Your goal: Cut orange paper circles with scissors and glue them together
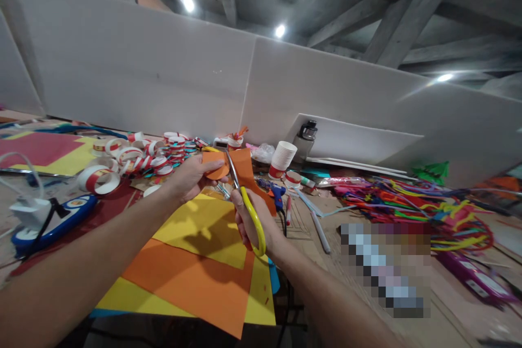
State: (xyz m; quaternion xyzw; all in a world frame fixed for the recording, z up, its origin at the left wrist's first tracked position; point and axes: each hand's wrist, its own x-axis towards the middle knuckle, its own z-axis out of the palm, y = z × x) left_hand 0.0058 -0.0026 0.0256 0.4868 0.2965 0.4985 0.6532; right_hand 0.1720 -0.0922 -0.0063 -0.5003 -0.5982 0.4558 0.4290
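- Paper piece [215, 167], orange with a rounded lower edge, is pinched in the left hand [188, 180], above the worktable.
- Scissors [248, 200] with yellow handles are gripped in the right hand [252, 222], blades pointing up beside the piece; the hands are near each other, not touching.
- Orange strip [246, 166] lies behind the blades; whether it joins the piece, I cannot tell.
- Yellow sheet [204, 228] overlaps an orange sheet [183, 272] below.
- Paper rings [142, 164] lie leftward; a cup stack [282, 159] stands rightward.

Left hand [191, 178] near curled right hand [269, 223]
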